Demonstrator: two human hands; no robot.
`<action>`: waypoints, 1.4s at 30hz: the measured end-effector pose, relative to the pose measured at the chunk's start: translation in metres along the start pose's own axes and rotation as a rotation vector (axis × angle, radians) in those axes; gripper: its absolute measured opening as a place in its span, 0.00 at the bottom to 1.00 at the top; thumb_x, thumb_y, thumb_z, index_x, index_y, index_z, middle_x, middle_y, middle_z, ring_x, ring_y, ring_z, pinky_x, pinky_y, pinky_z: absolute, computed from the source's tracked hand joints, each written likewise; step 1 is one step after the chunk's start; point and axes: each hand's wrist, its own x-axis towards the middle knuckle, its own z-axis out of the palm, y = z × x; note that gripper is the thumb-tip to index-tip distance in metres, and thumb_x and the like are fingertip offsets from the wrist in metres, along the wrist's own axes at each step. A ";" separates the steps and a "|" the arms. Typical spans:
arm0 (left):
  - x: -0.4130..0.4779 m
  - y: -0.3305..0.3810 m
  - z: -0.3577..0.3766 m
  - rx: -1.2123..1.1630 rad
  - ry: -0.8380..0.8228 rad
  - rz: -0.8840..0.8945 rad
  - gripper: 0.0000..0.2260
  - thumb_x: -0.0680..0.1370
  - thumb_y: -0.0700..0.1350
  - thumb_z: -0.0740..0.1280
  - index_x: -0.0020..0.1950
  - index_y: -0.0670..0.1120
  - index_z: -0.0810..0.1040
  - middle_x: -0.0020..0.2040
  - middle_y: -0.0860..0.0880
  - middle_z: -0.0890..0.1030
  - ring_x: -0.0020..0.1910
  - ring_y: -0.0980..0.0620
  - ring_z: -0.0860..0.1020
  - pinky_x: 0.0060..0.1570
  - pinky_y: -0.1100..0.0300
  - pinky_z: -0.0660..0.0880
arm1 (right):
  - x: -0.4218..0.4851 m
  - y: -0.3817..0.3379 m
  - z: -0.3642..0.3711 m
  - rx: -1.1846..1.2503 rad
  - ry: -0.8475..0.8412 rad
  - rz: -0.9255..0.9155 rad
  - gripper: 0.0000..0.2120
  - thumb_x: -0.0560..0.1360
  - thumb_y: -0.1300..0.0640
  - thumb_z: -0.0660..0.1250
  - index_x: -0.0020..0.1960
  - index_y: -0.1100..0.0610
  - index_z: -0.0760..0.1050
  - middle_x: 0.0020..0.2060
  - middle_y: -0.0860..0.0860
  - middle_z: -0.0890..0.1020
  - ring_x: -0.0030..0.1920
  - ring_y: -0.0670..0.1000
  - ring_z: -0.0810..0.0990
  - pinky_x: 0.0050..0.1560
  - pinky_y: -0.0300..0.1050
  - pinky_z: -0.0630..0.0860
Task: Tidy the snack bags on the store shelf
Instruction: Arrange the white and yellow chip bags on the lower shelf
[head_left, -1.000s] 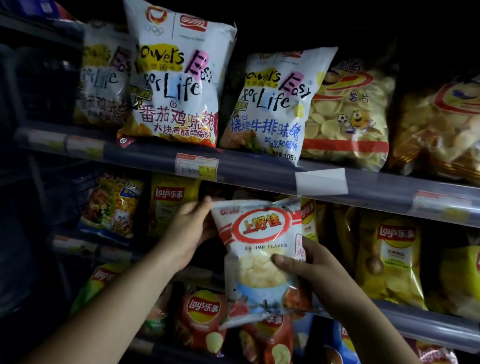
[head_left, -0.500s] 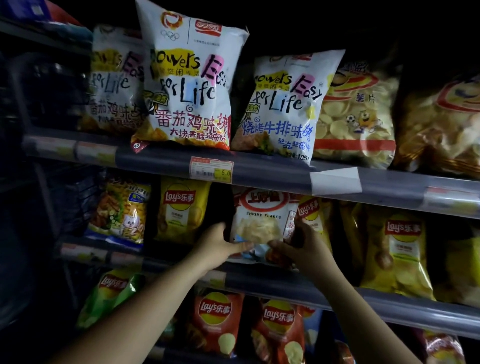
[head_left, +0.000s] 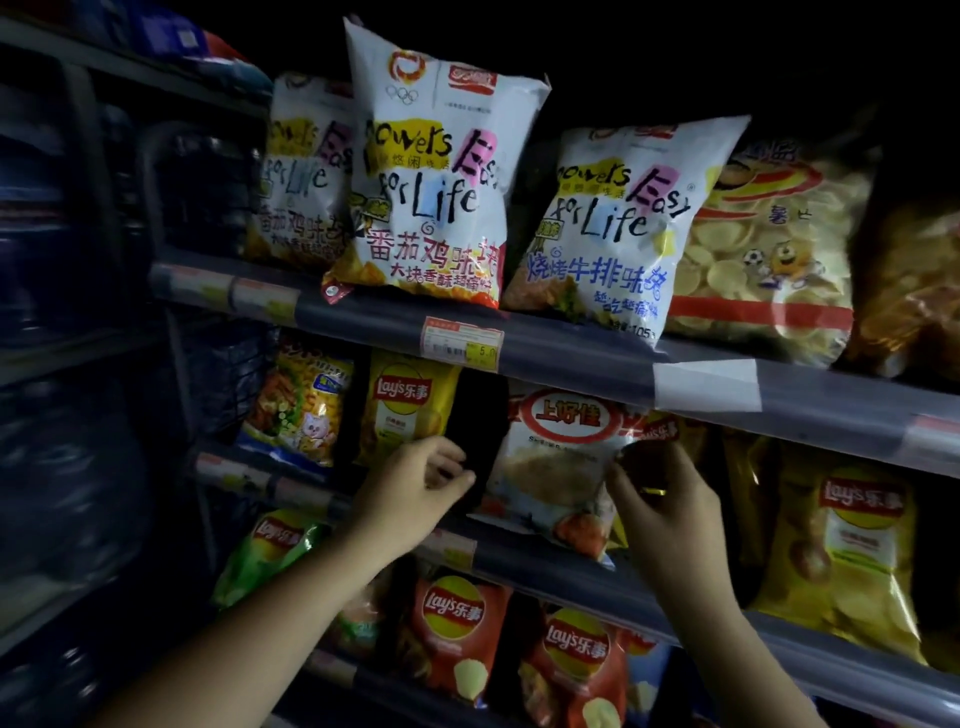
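A white shrimp flakes bag with a red oval logo stands on the middle shelf, its top tucked under the shelf above. My right hand pinches the bag's right edge, thumb in front and fingers behind. My left hand hovers just left of the bag in front of a dark gap, fingers loosely curled and holding nothing. A yellow Lay's bag stands left of that gap. Part of another yellow bag peeks out behind the shrimp flakes bag.
Two white "Easy for Life" bags lean over the upper shelf rail. More yellow Lay's bags fill the middle shelf at right. Red Lay's bags sit on the lower shelf. Dark racks stand at left.
The shrimp flakes bag went from held out in front into the middle shelf slot. My left hand has come off it and drawn left; my right hand stays at its right edge.
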 end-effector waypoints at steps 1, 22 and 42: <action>-0.003 -0.005 -0.012 0.003 0.083 0.004 0.07 0.76 0.46 0.72 0.52 0.49 0.81 0.46 0.55 0.84 0.45 0.59 0.81 0.48 0.54 0.81 | -0.002 -0.009 0.004 0.017 -0.035 -0.026 0.05 0.77 0.54 0.72 0.52 0.52 0.77 0.44 0.46 0.85 0.42 0.41 0.84 0.42 0.40 0.83; 0.045 -0.050 -0.093 -0.416 -0.022 -0.139 0.10 0.77 0.54 0.69 0.54 0.51 0.83 0.41 0.56 0.86 0.44 0.56 0.84 0.38 0.64 0.76 | 0.017 -0.085 0.150 0.422 -0.389 0.323 0.14 0.75 0.43 0.73 0.56 0.48 0.80 0.52 0.49 0.88 0.52 0.51 0.88 0.54 0.51 0.86; 0.047 -0.057 -0.114 -0.883 -0.275 -0.181 0.18 0.70 0.51 0.76 0.57 0.45 0.83 0.54 0.44 0.86 0.59 0.41 0.82 0.60 0.46 0.76 | -0.022 -0.068 0.125 0.670 -0.569 0.384 0.19 0.77 0.54 0.71 0.65 0.61 0.78 0.58 0.60 0.86 0.59 0.62 0.85 0.62 0.60 0.81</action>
